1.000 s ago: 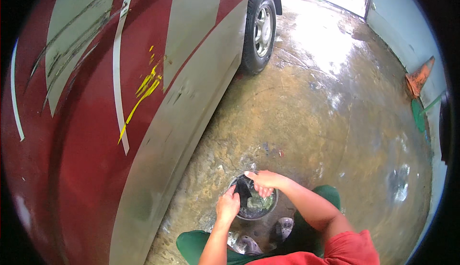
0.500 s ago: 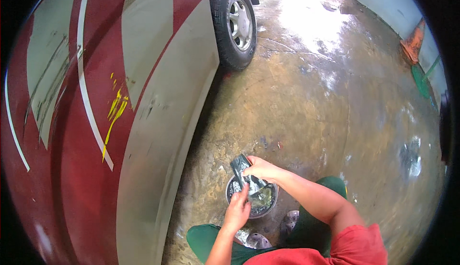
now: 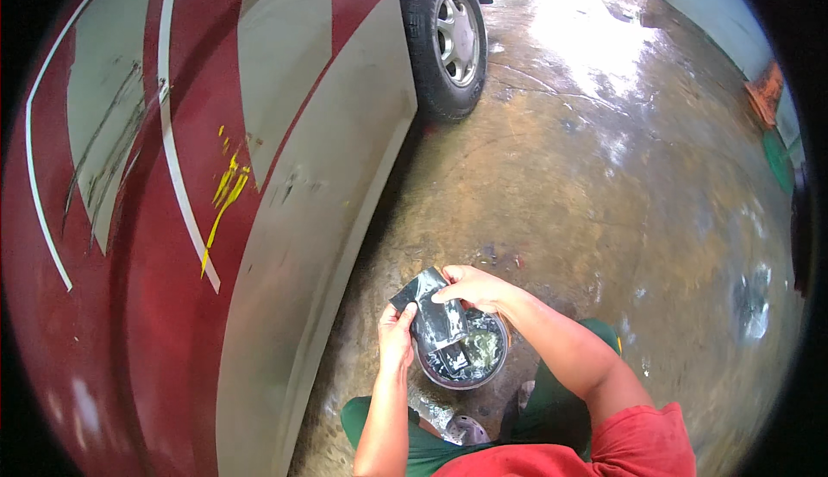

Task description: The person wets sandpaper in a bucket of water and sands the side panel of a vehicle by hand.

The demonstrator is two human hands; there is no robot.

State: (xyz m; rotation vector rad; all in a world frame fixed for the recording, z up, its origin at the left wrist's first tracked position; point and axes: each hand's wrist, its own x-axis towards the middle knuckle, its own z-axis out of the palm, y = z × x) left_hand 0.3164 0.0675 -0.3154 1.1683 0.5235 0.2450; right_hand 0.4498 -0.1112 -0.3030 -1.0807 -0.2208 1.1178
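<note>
My left hand (image 3: 396, 335) pinches the left edge of a dark, wet sheet of sandpaper (image 3: 431, 317), its thumb lying on the face. At the upper right edge of the sandpaper, my right hand (image 3: 473, 288) grips it with thumb and fingers. Whitish, sudsy streaks shine on its dark surface. The sheet is held tilted over a round bucket (image 3: 463, 385), hiding part of its far left side. Cloudy water with suds (image 3: 485, 349) is in the bucket. A darker piece shows below the sheet, but I cannot tell whether it is separate.
To the left stands a red and grey vehicle side (image 3: 285, 244) with yellow scrapes (image 3: 228, 185) and dark scratches (image 3: 112, 145). Its wheel (image 3: 453, 41) is ahead. Wet concrete floor (image 3: 586, 218) stretches right, toward an orange cone (image 3: 764, 93) by the wall. My knees flank the bucket.
My left hand has come up from over the bucket to the sheet's left edge. The sandpaper has turned and shows more of its flat face. The whole view has shifted slightly.
</note>
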